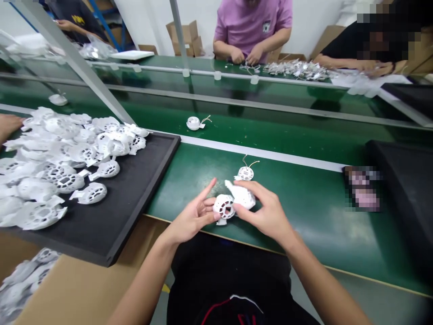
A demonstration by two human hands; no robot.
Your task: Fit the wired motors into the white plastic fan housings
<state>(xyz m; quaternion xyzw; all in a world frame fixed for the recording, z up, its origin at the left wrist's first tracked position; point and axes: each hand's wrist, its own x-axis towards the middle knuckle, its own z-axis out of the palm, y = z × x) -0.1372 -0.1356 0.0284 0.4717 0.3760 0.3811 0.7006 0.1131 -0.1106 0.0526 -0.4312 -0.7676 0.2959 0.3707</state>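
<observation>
Left hand (192,215): thumb and curled fingers held the slotted white cover (219,202) above the bench's near edge; index finger stuck out free
Right hand (267,210): thumb and fingers pinched the curved white housing (245,197), just beside the cover; contact between the two could not be told
Handling: both judged light, stiff, slightly slippery; slot ribs likely fragile; outer rims looked the safest hold
Wired disc (246,173): lay just beyond the right hand; thin leads could snag
Bench (304,203): front edge ran close below both hands; widest room lay rightward
Black tray (126,198): raised rim bounded the left; white shells (56,155) heaped on it
</observation>
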